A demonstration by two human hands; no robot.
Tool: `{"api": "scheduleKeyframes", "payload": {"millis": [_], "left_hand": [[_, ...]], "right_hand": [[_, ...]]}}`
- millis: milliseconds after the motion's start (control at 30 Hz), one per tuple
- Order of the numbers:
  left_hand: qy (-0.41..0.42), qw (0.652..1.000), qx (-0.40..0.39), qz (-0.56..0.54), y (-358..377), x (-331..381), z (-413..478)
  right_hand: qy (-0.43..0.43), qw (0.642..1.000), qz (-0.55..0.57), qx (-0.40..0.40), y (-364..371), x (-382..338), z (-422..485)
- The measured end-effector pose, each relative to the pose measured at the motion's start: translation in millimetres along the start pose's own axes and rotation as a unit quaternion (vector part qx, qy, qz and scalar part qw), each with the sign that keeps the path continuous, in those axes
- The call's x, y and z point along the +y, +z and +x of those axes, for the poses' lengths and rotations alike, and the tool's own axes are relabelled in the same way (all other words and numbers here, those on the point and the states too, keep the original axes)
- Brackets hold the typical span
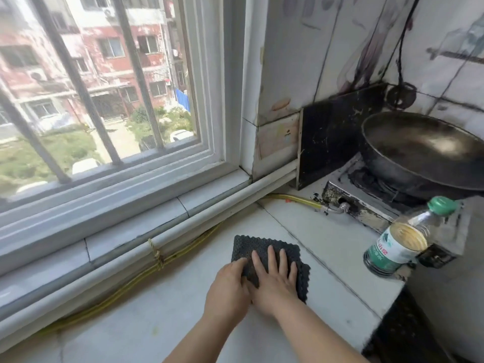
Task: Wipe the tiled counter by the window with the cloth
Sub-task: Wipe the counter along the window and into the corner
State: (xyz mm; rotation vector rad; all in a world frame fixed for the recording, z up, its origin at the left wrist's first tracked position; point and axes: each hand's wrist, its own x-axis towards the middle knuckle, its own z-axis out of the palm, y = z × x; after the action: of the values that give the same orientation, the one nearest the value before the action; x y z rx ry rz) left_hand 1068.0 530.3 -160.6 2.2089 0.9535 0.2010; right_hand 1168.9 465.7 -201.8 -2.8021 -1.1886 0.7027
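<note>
Cloth (264, 251) flat on counter (162, 310), under both hands (251, 284).

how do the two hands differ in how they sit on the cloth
The right hand lies flat on the dark cloth with its fingers spread and pointing toward the window. The left hand sits at the cloth's left edge, fingers curled onto the edge, mostly over the tiled counter. The right hand partly overlaps the left. Both touch the cloth and press down.
</note>
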Motion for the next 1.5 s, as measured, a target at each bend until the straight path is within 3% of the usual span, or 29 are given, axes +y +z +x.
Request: {"api": "scheduleKeyframes", "payload": {"millis": [200,400,667,867,967,1067,1167,1300,1400,1500], "left_hand": [[-0.025,0.999,0.049,0.001,6.1,-13.1,10.8],[-0.042,0.994,0.086,0.06,6.2,-4.8,1.7],[-0.12,0.989,0.049,0.068,9.6,-10.9,-59.3],[-0.129,0.983,0.08,0.101,-12.1,-35.9,-111.8],[-0.124,0.981,0.073,0.132,-26.0,-55.4,-144.3],[-0.126,0.973,0.05,0.187,-41.1,-84.3,-179.5],[-0.148,0.964,0.036,0.22,-51.0,-112.1,-211.5],[-0.175,0.95,0.019,0.257,-68.4,-147.1,-250.9],[-0.161,0.942,0.005,0.293,-77.3,-156.0,-262.1],[-0.145,0.935,-0.015,0.324,-84.8,-154.3,-261.4]], "right_hand": [[-0.05,0.998,-0.024,-0.024,-33.7,-1.0,65.8],[-0.156,0.986,-0.061,0.002,-4.5,18.9,23.0],[-0.049,0.996,-0.07,-0.003,-8.8,71.8,-16.3],[-0.129,0.987,-0.088,0.039,46.8,11.8,-97.4],[-0.195,0.972,-0.123,0.042,71.8,-33.2,-136.2],[-0.202,0.968,-0.127,0.079,73.8,-36.2,-149.6],[-0.112,0.988,-0.106,0.007,68.1,-3.6,-143.9],[-0.026,0.995,-0.091,0.032,80.5,-22.9,-166.2],[-0.103,0.989,-0.099,0.04,111.8,-79.3,-196.4],[-0.193,0.975,-0.11,0.0,133.1,-115.2,-215.8]]}}
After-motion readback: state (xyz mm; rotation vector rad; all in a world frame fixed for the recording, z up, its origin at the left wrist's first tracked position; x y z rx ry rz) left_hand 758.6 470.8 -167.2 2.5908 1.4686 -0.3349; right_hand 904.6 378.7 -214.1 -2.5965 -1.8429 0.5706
